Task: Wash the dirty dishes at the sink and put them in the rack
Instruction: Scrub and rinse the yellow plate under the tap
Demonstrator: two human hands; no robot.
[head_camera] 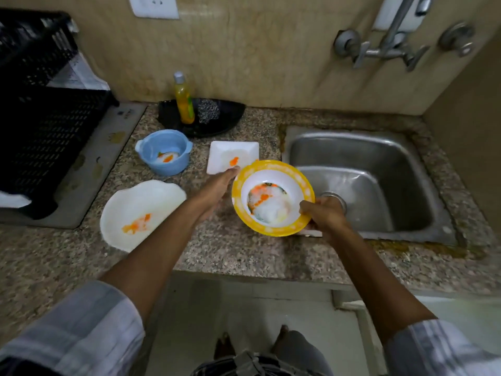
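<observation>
A yellow-rimmed bowl [271,165] with white and orange food residue is held tilted above the counter, just left of the steel sink [379,172]. My right hand [322,213] grips its right rim, thumb on top. My left hand [217,188] lies with straight fingers against the bowl's left edge. A white edge [311,232] shows under the bowl by my right hand; I cannot tell what it is. Dirty on the counter are a white square plate [230,156], a blue two-handled pot [165,151] and a large white wavy plate [141,213]. The black rack [46,126] stands at far left.
A black tray [225,126] at the back wall holds a yellow soap bottle [184,101] and a steel scrubber [208,111]. The wall tap [390,47] hangs above the sink, with no water running. The sink basin holds only its drain [336,198]. The rack sits on a grey mat [89,175].
</observation>
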